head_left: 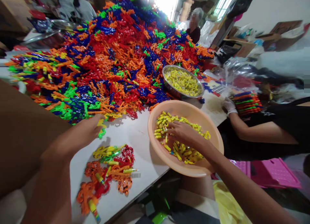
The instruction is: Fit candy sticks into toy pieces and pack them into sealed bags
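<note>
right hand (182, 133) fingers spread in yellow pieces (186, 151), peach bowl (213, 133) under it, left hand (87, 128) pinching green-yellow part (101, 128), colored pile (116, 56) just beyond

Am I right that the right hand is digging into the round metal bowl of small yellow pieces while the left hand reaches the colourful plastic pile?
Not quite. The head view shows the right hand in the round peach plastic basin of small yellow pieces; the round metal bowl sits untouched behind it. The left hand does reach the colourful plastic pile.
</note>
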